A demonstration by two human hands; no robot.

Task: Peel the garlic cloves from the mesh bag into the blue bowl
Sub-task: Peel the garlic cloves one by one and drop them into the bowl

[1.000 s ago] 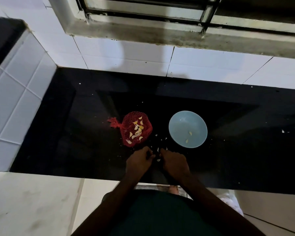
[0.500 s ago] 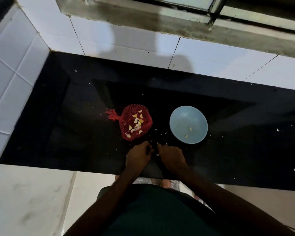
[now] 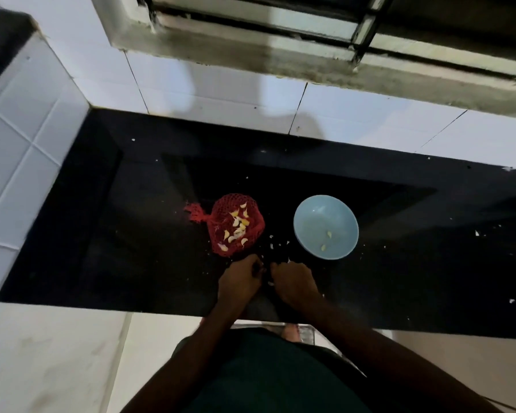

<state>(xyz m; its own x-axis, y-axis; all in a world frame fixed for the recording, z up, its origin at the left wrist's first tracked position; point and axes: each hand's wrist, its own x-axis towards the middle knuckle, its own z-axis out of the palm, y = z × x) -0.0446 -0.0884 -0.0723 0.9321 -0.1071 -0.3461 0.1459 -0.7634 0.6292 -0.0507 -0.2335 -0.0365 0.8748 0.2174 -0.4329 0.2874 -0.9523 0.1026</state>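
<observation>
Surface: a glossy black countertop [image 3: 131,234] is lying below white wall tiles [image 3: 221,84] and a grimy window frame [image 3: 280,55].
Garlic: a red mesh bag of cloves [image 3: 236,225] is sitting just left of a round light-blue bowl [image 3: 316,216], which is holding two peeled cloves [image 3: 329,234].
Grip: the left hand [image 3: 240,278] and the right hand [image 3: 292,283] are curling their fingers together near the front edge; what they are pinching cannot be told.

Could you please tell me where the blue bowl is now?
In the head view, the blue bowl sits on the black counter, right of the red mesh bag and just beyond the right hand.
</observation>
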